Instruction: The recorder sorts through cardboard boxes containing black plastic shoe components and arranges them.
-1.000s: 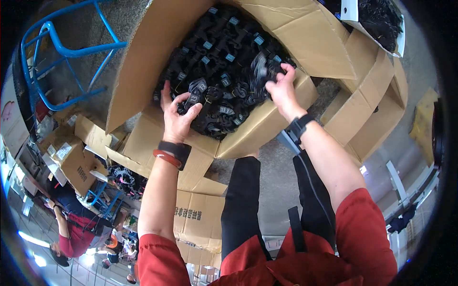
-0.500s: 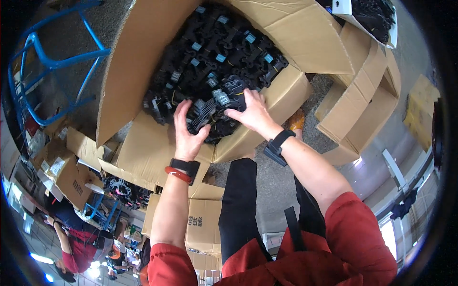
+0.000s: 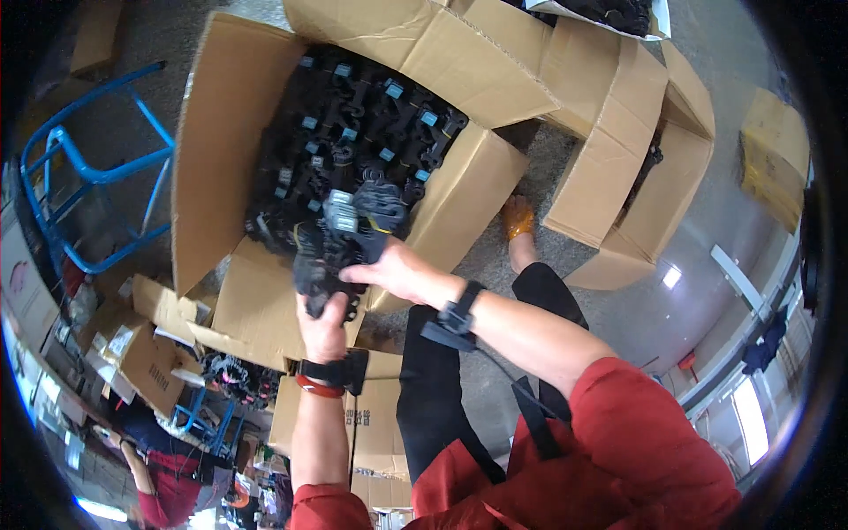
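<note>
A banded bundle of black plastic pieces, which look like small hangers (image 3: 382,205), with a pale label, is between my hands over an open cardboard box (image 3: 464,221). My left hand (image 3: 322,331) is closed on the bundle's near left end, its fingers partly behind the pieces. Closed on the right side of the same bundle is my right hand (image 3: 395,268), thumb pointing left and the other fingers mostly hidden. Below, rows of similar black bundles (image 3: 353,97) with small blue labels fill the box. Motion smears the held pieces a little.
Another open carton (image 3: 609,150) lies to the right of the box. A blue metal frame (image 3: 97,119) stands at the left. Lower left are more cartons (image 3: 146,367) and a co-worker in a red top (image 3: 168,486). My foot in an orange covering (image 3: 519,219) is beside the box.
My hands have closed in on the bundle, and it is now lifted and turned between them. The view has shifted, so the box appears further left.
</note>
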Available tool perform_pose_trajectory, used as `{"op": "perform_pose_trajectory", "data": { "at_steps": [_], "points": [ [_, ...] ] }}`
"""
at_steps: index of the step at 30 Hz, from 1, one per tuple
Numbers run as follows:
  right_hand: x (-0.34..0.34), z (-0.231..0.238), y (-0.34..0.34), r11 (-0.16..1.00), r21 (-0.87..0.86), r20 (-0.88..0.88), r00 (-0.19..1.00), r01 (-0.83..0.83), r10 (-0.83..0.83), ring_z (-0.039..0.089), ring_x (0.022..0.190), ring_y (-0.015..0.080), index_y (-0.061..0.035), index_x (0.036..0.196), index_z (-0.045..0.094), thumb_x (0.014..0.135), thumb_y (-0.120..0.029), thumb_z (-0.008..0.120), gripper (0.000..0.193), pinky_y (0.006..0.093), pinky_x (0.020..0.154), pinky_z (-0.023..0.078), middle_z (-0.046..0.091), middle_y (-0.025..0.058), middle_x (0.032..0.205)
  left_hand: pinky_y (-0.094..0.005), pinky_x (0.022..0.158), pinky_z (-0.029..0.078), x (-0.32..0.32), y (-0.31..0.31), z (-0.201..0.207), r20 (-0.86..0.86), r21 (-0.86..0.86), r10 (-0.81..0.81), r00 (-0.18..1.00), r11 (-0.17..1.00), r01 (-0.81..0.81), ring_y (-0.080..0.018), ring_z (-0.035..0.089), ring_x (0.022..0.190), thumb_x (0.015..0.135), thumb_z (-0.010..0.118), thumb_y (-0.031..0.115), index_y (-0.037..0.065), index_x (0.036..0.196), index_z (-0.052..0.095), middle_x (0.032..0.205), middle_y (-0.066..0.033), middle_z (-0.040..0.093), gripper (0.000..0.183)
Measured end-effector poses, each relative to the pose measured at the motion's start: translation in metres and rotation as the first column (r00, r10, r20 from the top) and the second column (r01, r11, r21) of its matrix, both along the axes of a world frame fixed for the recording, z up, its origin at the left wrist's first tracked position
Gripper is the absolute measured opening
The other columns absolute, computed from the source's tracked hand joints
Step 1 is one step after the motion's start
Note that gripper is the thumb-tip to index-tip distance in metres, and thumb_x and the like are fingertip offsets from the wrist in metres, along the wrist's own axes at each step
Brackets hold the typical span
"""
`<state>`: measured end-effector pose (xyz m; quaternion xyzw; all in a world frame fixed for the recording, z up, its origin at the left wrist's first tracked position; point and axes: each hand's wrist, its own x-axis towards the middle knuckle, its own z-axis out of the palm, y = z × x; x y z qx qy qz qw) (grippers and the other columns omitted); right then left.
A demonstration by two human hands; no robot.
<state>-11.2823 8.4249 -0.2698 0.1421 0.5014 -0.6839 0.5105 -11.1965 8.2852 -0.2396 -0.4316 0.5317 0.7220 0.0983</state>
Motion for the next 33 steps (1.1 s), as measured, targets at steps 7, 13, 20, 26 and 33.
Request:
{"op": "perform_pose_trajectory", "data": {
  "at_steps": [7, 13, 20, 26, 33],
  "points": [
    [0.007, 0.103, 0.191, 0.972, 0.084, 0.033, 0.974, 0.220, -0.223, 0.051, 0.108, 0.0182, -0.0042, 0.123, 0.049, 0.075, -0.004, 0.068, 0.051, 0.0332, 0.095, 0.040, 0.054, 0.0050, 0.119, -0.0433, 0.106, 0.024, -0.033, 0.160, 0.082, -0.233, -0.380, -0.593, 0.770, 0.785, 0.489, -0.0352, 0.032, 0.129, 0.060, 0.063, 0.001, 0.009, 0.116, 0.053, 0.135, -0.0179, 0.037, 0.057],
    [0.013, 0.116, 0.402, 0.799, 0.396, -0.127, 0.889, 0.452, -0.440, 0.052, 0.109, 0.0182, -0.0053, 0.129, 0.041, 0.079, -0.002, 0.061, 0.054, 0.0322, 0.093, 0.044, 0.051, 0.0057, 0.122, -0.0384, 0.102, 0.033, -0.061, 0.371, 0.049, -0.523, 0.041, -0.390, 0.758, 0.876, 0.480, -0.0354, 0.031, 0.129, 0.062, 0.064, 0.000, 0.011, 0.126, 0.045, 0.142, -0.0186, 0.022, 0.068],
    [0.001, 0.033, 0.507, 0.391, 0.877, -0.274, 0.959, 0.281, -0.074, 0.049, 0.110, 0.0211, -0.0027, 0.128, 0.041, 0.087, -0.011, 0.055, 0.043, 0.0331, 0.093, 0.040, 0.050, 0.0098, 0.121, -0.0421, 0.101, 0.034, -0.090, 0.381, 0.009, -0.388, -0.220, -0.637, 0.666, 0.766, 0.604, -0.0386, 0.033, 0.127, 0.065, 0.064, 0.000, 0.008, 0.133, 0.037, 0.140, -0.0246, 0.026, 0.074],
    [-0.027, 0.038, 0.247, 0.709, 0.700, -0.649, 0.489, 0.085, 0.582, 0.051, 0.100, 0.0309, -0.0047, 0.104, 0.056, 0.076, -0.004, 0.058, 0.028, 0.0363, 0.088, 0.042, 0.052, 0.0142, 0.105, -0.0459, 0.092, 0.037, -0.067, 0.110, -0.061, 0.359, -0.766, -0.655, 0.665, 0.201, 0.611, -0.0361, 0.044, 0.112, 0.056, 0.074, 0.009, 0.006, 0.128, 0.038, 0.122, -0.0196, 0.045, 0.081],
    [-0.038, -0.093, 0.033, 0.835, 0.545, -0.735, 0.433, -0.082, 0.522, 0.043, 0.113, 0.0393, 0.0023, 0.128, 0.036, 0.070, -0.006, 0.067, 0.067, 0.0426, 0.098, 0.036, 0.044, 0.0244, 0.122, -0.0518, 0.105, 0.024, -0.042, 0.012, -0.108, 0.758, -0.425, -0.604, 0.246, -0.171, 0.889, -0.0408, 0.020, 0.132, 0.047, 0.087, 0.034, 0.007, 0.142, 0.000, 0.143, -0.0256, 0.014, 0.131]
  ]
}}
